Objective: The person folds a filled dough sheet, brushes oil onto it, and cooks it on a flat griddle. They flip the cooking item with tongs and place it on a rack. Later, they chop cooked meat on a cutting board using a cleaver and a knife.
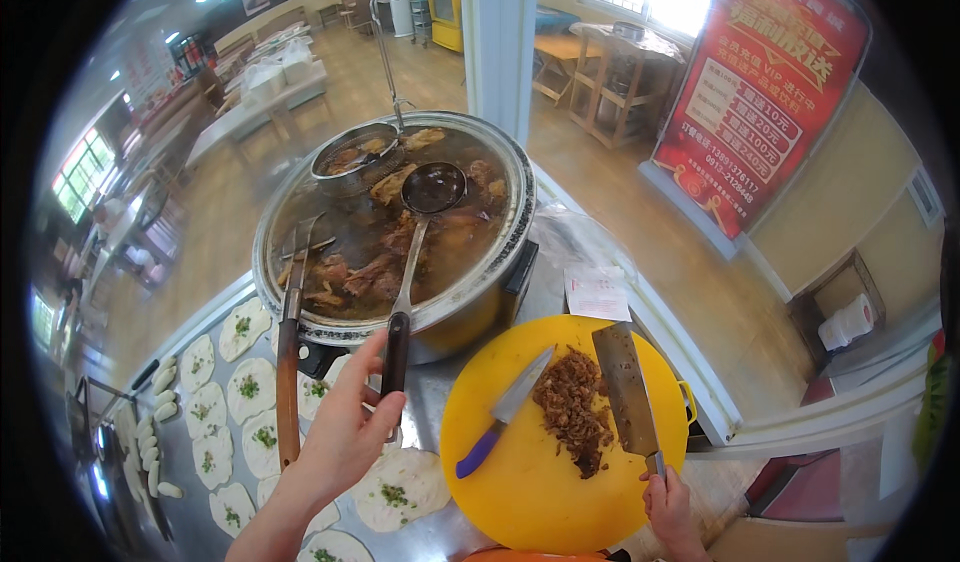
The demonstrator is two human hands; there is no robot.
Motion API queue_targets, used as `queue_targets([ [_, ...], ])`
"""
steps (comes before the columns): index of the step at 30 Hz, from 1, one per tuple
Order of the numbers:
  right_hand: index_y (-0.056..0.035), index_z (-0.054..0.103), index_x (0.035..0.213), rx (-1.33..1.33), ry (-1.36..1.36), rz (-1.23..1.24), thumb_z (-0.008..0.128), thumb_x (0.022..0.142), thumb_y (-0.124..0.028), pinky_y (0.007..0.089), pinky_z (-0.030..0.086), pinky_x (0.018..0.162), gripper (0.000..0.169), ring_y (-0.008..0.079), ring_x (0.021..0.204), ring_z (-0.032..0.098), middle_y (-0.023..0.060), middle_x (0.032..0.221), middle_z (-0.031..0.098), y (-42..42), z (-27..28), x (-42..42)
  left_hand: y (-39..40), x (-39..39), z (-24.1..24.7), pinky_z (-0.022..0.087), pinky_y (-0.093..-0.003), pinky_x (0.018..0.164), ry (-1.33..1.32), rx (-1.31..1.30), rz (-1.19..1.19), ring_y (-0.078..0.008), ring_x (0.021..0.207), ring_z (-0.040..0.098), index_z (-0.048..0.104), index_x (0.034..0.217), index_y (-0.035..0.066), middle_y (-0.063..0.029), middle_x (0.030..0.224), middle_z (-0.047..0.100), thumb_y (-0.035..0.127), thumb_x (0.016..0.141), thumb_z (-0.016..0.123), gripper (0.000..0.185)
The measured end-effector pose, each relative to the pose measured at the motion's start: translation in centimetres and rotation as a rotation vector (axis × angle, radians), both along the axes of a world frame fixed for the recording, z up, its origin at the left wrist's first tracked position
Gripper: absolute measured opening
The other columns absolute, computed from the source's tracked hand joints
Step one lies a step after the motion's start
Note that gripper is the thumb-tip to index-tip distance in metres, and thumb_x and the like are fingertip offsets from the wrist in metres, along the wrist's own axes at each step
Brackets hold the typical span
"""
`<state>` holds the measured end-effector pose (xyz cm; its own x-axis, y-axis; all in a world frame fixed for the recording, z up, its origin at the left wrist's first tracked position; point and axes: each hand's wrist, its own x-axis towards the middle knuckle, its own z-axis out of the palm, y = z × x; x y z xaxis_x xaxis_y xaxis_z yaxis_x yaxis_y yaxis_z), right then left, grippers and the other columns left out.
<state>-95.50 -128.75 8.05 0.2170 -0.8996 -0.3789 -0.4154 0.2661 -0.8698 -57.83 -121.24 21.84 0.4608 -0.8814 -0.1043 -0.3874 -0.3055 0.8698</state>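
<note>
My left hand (341, 423) is at the dark handle of a ladle (411, 277), with the thumb across its lower end and the index finger stretched alongside. Whether the fingers grip it is unclear. The ladle's bowl rests in a big round pot (523, 209) of brown broth with chunks of meat (375, 277). In my right hand (667, 506) is a cleaver (626, 389), its blade flat over a round yellow cutting board (517, 513). Chopped meat (574, 408) lies heaped beside the blade. To its left is a purple-handled knife (510, 404).
A wooden-handled utensil (289, 359) leans across the pot's left rim, and a strainer (356, 153) hangs inside. Flattened dough rounds (247, 389) topped with chopped greens cover the metal counter (420, 427). Dough rolls (150, 457) lie farther left. A paper slip (596, 293) sits behind the board.
</note>
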Motion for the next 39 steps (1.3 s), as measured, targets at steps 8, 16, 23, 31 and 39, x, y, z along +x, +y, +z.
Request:
queue_targets([
  [8,-0.0001,0.058,0.094,-0.009,0.244,0.165,0.05,0.091,-0.019,0.0354,0.044,0.054,0.021,0.0249,0.056,0.058,0.0128,0.062,0.057,-1.4,0.9,-0.4,4.9,-4.0,-7.8,0.048,-0.0269,0.058,0.356,-0.286,0.424,-0.0141,0.064,0.056,0.041,0.129,0.0,-0.0103,0.1,0.054,0.017,0.099,0.033,0.035],
  [16,0.0001,0.058,0.094,0.029,0.259,0.153,0.051,0.091,-0.021,0.0357,0.044,0.055,0.023,0.0275,0.06,0.059,0.0158,0.066,0.058,-1.4,1.1,-0.3,1.0,-8.0,-16.3,0.049,-0.0351,0.072,-0.86,0.022,-0.215,-0.0281,0.086,0.056,0.047,0.125,0.002,-0.016,0.105,0.051,0.011,0.077,0.061,0.051],
  [23,-0.0007,0.056,0.09,-0.13,0.175,0.183,0.046,0.095,-0.022,0.0231,0.032,0.043,0.024,0.0053,0.045,0.039,-0.0015,0.056,0.044,-2.0,-0.9,-1.4,0.1,-9.0,-20.1,0.051,-0.0411,0.063,-0.677,0.139,-0.2,-0.0332,0.076,0.058,0.046,0.125,0.002,-0.0163,0.091,0.052,0.005,0.078,0.054,0.047],
  [31,-0.002,0.055,0.093,0.04,0.106,0.035,0.045,0.096,-0.025,0.0239,0.033,0.043,0.025,0.0068,0.046,0.041,-0.001,0.055,0.043,-1.1,-2.9,-1.6,-0.1,-9.1,-18.1,0.048,-0.0436,0.074,-0.299,-0.053,-0.216,-0.0396,0.09,0.057,0.042,0.126,0.001,-0.0226,0.101,0.054,0.005,0.089,0.049,0.038],
  [39,-0.0019,0.054,0.097,0.064,0.058,0.04,0.042,0.098,-0.026,0.0216,0.03,0.041,0.027,0.0051,0.044,0.037,-0.0027,0.054,0.04,-1.1,-3.4,-1.4,0.7,-11.9,-15.5,0.049,-0.0439,0.07,-0.2,0.057,-0.34,-0.0387,0.085,0.058,0.042,0.128,0.006,-0.0186,0.1,0.055,0.007,0.087,0.052,0.042],
])
